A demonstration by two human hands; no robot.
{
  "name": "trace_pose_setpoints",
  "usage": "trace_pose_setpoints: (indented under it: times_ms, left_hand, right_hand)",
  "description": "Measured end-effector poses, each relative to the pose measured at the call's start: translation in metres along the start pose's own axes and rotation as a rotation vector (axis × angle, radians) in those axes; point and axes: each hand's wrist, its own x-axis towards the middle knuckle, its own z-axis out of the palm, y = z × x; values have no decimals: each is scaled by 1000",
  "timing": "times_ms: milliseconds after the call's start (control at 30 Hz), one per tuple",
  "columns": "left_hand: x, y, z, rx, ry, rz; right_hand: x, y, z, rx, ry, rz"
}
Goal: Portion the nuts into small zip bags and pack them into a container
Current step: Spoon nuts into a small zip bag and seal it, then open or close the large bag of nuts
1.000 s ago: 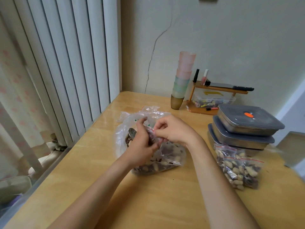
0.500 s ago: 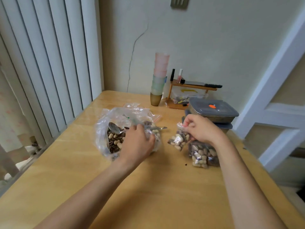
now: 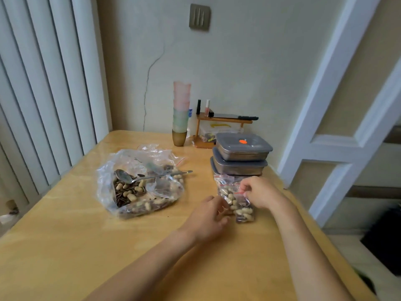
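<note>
A filled zip bag [image 3: 235,202] of nuts lies on the table [image 3: 65,235], just in front of the stacked lidded containers [image 3: 242,156]. The right hand [image 3: 261,192] pinches its red seal; the left hand [image 3: 208,218] touches its near edge, fingers curled — whether it grips, I cannot tell. Best to press along the whole seal before letting go. Left of the containers sits the open bulk bag [image 3: 141,183] with a spoon [image 3: 138,178] — clear of the hands. The containers' lids are on.
</note>
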Motion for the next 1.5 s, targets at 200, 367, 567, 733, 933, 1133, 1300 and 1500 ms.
trace_pose_setpoints:
  times_ms: [200, 367, 567, 733, 933, 1133, 1300, 1500]
  left_hand:
    - [8, 1, 19, -38, 51, -68]
    - [10, -18, -20, 50, 239, -75]
    - [16, -79, -111, 382, 549, -134]
    - [7, -151, -171, 611, 490, -382]
    - [1, -202, -197, 612, 443, -546]
    - [25, -240, -204, 870, 522, -422]
    - [51, -267, -198, 692, 287, -552]
    - [55, -275, -193, 562, 383, -535]
  right_hand:
    - [-11, -1, 11, 70, 119, -11]
    - [-2, -28, 4, 108, 219, -103]
    - [34, -110, 19, 200, 191, -267]
    - [74, -173, 57, 229, 70, -306]
    - [116, -230, 96, 270, 48, -331]
    - [143, -237, 119, 153, -55, -301]
    - [152, -228, 128, 113, -81, -328]
    - [153, -226, 127, 119, -83, -324]
